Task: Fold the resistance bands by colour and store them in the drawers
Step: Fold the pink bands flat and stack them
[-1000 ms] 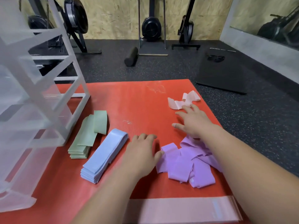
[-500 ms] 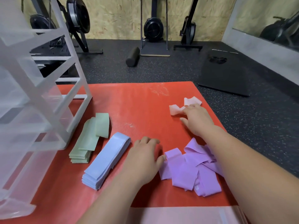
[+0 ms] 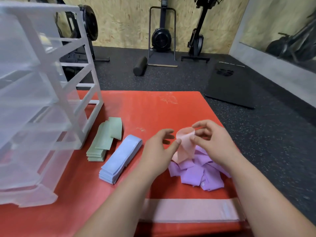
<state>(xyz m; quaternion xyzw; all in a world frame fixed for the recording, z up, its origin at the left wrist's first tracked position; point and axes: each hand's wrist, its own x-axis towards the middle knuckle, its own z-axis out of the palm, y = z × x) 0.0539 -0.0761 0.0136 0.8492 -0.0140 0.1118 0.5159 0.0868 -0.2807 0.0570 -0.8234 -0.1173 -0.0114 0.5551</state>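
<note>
Half a second ago the right hand [image 3: 213, 142] lay on the pink band [image 3: 184, 147] far out on the red mat [image 3: 145, 108], and the left hand [image 3: 159, 151] rested flat. Now both hands are raised and meet. The right fingers [image 3: 201, 133] and thumb pinch the band's upper edge. The left thumb tip touches its left edge, and the left fingers [image 3: 168, 135] are loosely bent and grasp nothing.

The mat lies on a black speckled floor [image 3: 171, 81], and gym machines stand at a chipboard wall [image 3: 128, 23].

The band is thin and pale pink. It hangs twisted from the fingers down to the loose purple bands [image 3: 196, 173] just below them. Left of the left fingers lies a folded blue stack [image 3: 119, 159], then a green stack [image 3: 106, 139], and beyond these stands the clear drawer unit [image 3: 42, 100]. Nearer than the fingers, a flat pink band [image 3: 188, 210] lies at the mat's edge.
</note>
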